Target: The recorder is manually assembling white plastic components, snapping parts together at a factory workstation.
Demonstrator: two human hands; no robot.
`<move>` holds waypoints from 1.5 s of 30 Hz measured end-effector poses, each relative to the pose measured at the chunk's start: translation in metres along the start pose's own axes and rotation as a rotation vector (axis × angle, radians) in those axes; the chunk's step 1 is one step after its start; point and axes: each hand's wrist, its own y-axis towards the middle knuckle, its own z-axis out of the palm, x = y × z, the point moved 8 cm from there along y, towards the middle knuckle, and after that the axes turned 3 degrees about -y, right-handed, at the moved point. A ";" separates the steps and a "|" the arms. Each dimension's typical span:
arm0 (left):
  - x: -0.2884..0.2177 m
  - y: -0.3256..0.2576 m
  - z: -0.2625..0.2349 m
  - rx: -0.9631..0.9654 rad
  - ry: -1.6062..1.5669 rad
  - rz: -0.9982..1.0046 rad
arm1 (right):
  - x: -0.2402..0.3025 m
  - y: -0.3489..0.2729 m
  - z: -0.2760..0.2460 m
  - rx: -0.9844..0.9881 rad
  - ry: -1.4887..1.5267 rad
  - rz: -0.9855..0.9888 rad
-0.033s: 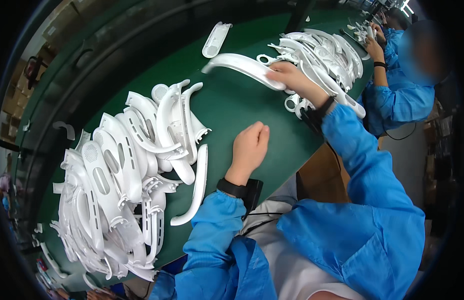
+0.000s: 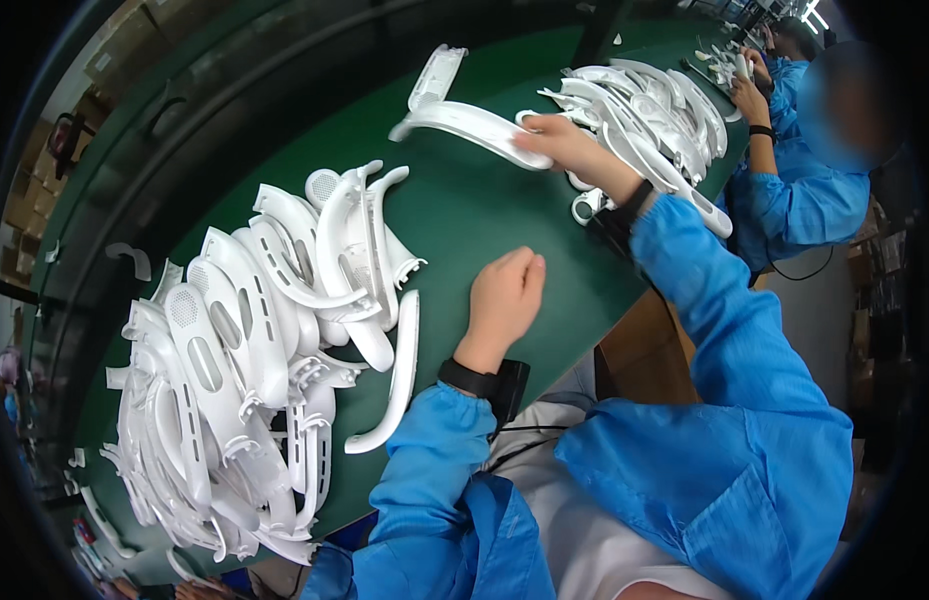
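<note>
"How is the strip [image 2: 464, 121] best handled here?"

"By its right end, I'd say, as the right hand [image 2: 572, 149] has it: fingers clamped there, the rest reaching leftward over the tabletop [image 2: 484, 205]. The grip should be firm but light; so long and thin a shell might twist."

"And the far tip?"

"It overlaps the short piece [image 2: 436, 78] in this view; I can't tell whether they touch. Raising it slightly would guard against scuffs."

"Does the left hand [image 2: 505, 303] help?"

"No. Its fingers are curled together, with nothing visible in them. It could steady the free end."

"How does the strip look?"

"White, glossy and gently bowed, apparently a shallow trough with raised edges, its tip bending downward. It lies between the left pile [image 2: 264, 370] and the right pile [image 2: 652, 165], beyond the left hand."
</note>
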 end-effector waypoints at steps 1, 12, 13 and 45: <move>0.003 0.001 -0.003 -0.016 0.001 -0.002 | 0.018 0.026 0.020 0.019 0.081 -0.016; 0.003 -0.009 0.002 -0.052 0.051 0.111 | 0.017 0.199 -0.035 -0.718 -0.817 -0.278; 0.006 -0.008 0.007 -0.022 0.059 0.089 | -0.002 0.209 -0.041 -0.726 -0.841 -0.092; -0.046 0.011 -0.001 0.249 0.655 0.049 | -0.046 -0.147 -0.053 -0.316 -0.939 -0.173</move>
